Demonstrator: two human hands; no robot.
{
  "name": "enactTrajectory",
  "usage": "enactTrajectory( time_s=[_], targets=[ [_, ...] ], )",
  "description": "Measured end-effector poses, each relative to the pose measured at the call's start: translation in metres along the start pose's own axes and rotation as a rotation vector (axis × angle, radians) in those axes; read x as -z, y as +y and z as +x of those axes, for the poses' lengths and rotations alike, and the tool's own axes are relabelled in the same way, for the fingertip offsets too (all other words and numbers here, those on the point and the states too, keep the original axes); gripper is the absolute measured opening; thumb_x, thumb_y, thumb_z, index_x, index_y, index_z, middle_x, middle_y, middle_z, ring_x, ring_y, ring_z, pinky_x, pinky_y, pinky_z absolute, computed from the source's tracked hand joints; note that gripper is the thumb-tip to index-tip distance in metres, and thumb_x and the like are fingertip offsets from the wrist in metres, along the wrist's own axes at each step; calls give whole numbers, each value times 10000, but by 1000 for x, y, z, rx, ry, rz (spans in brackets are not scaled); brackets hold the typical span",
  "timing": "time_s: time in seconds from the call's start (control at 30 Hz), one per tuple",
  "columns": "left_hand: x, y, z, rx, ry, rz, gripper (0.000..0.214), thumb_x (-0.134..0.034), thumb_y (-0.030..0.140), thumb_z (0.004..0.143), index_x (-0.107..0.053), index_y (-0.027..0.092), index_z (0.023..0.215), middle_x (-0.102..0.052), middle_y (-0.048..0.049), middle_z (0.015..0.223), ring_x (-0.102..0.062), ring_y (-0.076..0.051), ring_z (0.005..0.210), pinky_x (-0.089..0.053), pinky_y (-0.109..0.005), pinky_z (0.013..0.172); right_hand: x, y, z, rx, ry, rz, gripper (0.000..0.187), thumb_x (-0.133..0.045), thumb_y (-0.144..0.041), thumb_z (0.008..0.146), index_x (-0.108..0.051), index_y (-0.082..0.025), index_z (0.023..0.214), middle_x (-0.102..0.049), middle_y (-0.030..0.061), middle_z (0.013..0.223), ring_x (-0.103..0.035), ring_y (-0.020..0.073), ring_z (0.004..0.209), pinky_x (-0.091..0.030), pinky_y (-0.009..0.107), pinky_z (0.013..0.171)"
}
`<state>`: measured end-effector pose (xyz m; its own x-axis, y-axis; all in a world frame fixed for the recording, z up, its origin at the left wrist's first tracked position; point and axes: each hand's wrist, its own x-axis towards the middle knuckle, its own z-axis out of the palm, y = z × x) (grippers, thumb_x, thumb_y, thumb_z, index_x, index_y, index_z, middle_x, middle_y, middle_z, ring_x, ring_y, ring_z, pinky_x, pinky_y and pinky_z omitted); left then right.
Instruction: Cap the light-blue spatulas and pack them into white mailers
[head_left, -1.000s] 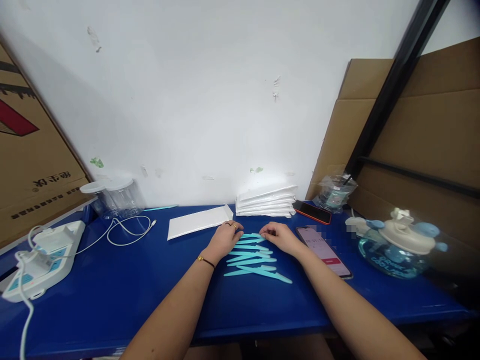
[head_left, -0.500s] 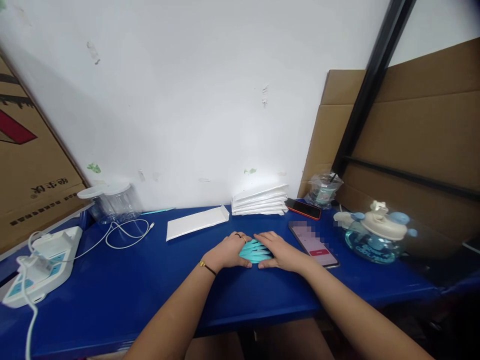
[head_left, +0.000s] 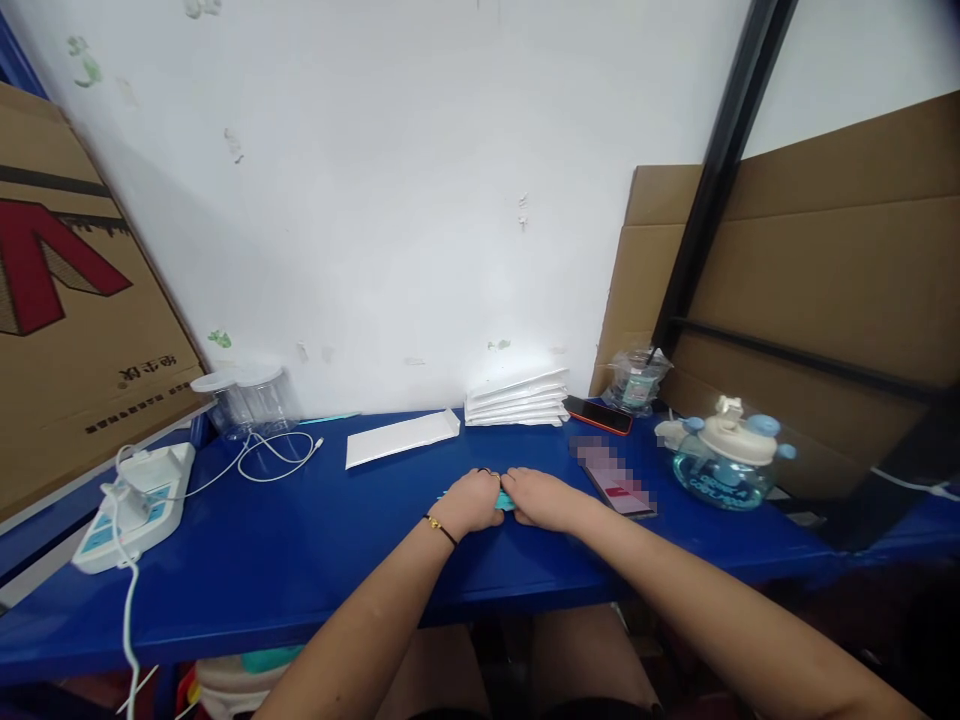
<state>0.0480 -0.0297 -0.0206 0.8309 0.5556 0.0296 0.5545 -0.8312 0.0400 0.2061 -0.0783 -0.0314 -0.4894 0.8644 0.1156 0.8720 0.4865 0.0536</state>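
Observation:
My left hand (head_left: 474, 498) and my right hand (head_left: 538, 496) are pressed together, side by side, on the blue table (head_left: 300, 560). Both are closed around a bunch of light-blue plastic sticks (head_left: 505, 500), of which only a small teal sliver shows between the hands. The left hand wears rings and a dark wrist band. A single white envelope (head_left: 403, 437) lies flat just beyond the hands, toward the wall.
A stack of white envelopes (head_left: 516, 399), a red-edged phone (head_left: 598, 414) and a plastic cup (head_left: 636, 379) sit at the back. A second phone (head_left: 616, 478) and a blue water jug (head_left: 722, 460) lie right. Clear jars (head_left: 251, 400), a white cable (head_left: 277, 455) and a white device (head_left: 135, 505) stand left.
The sticks lay spread in a row a second ago. My hands swept inward and gathered them into one tight bunch, which they now almost cover. The camera has tilted and shifted slightly.

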Motion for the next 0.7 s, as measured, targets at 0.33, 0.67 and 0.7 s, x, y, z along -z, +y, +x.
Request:
enactTrajectory(
  time_s=[0.33, 0.67, 0.7],
  targets=[
    [-10, 6, -8, 115, 139, -178, 306, -574, 292, 744, -527, 150, 1012, -642, -107, 961, -613, -248, 866, -459, -325, 745, 57, -9, 2, 11, -176, -83, 341, -594, -142, 703, -567, -91, 1039, -629, 147, 943, -634, 249, 759, -457, 312, 634],
    [-7, 22, 11, 275, 647, -924, 270, -535, 407, 797, -581, 166, 910, -661, -15, 786, -604, -169, 714, -439, -259, 648, 143, -17, 9, -31, 388, 385, 391, -444, -432, 887, -529, -227, 1208, -573, 87, 1182, -538, 220, 1064, -429, 340, 864],
    [-9, 22, 11, 273, 646, -958, 242, -561, 379, 776, -582, 160, 878, -659, -17, 766, -602, -169, 704, -439, -258, 637, 134, -22, 12, -26, 380, 397, 352, -429, -408, 899, -570, -212, 1155, -596, 91, 1129, -552, 221, 1031, -431, 345, 857]
  ],
)
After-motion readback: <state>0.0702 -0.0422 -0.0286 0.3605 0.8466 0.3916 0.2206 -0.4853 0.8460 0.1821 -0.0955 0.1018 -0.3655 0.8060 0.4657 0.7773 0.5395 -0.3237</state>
